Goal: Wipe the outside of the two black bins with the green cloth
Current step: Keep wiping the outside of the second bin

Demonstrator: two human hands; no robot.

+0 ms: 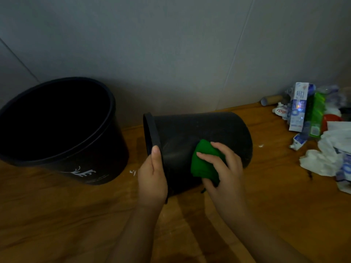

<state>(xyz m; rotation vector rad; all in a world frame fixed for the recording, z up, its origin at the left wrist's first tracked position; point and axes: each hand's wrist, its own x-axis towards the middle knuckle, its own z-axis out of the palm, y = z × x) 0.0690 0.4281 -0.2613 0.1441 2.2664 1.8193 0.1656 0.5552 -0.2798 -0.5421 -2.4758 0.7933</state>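
Tipped bin: light, stiff plastic; left hand clamps rim, right hand presses soft green cloth on side.

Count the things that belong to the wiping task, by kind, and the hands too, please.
Black bins: 2, the upright bin and the tipped bin
Green cloth: 1
Hands: 2, left hand and right hand
Total: 5
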